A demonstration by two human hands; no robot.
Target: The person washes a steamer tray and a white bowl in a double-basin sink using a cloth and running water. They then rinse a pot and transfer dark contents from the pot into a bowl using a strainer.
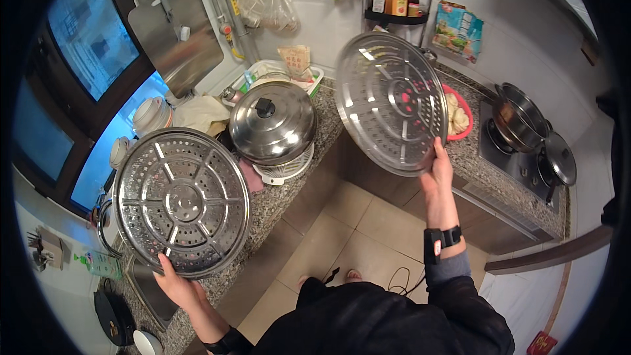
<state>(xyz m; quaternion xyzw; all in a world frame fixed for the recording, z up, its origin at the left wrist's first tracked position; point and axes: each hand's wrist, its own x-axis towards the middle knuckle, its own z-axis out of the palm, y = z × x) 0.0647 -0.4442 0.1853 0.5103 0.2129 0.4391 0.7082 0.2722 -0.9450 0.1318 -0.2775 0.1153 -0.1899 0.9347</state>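
My left hand [178, 290] grips the near rim of a round perforated metal steamer plate [185, 201], held up over the counter and sink at the left. At the right, my right hand [438, 170] pinches the lower edge of a second perforated steamer plate [393, 103], tilted and raised in the air. Behind that second plate, partly covered by it, a red bowl [466, 134] of pale dough pieces [458, 117] sits on the counter. Between the two plates, a domed steel lid [276, 125] with a black knob rests above a white plastic basket [286, 170].
A steel pot [520, 118] and a lidded pan [559, 160] stand on the gas hob [525, 172]. The sink [155, 288] is at lower left, near a green soap bottle [101, 264]. Stacked bowls [152, 114] line the window side. A condiment rack [397, 19] occupies the corner.
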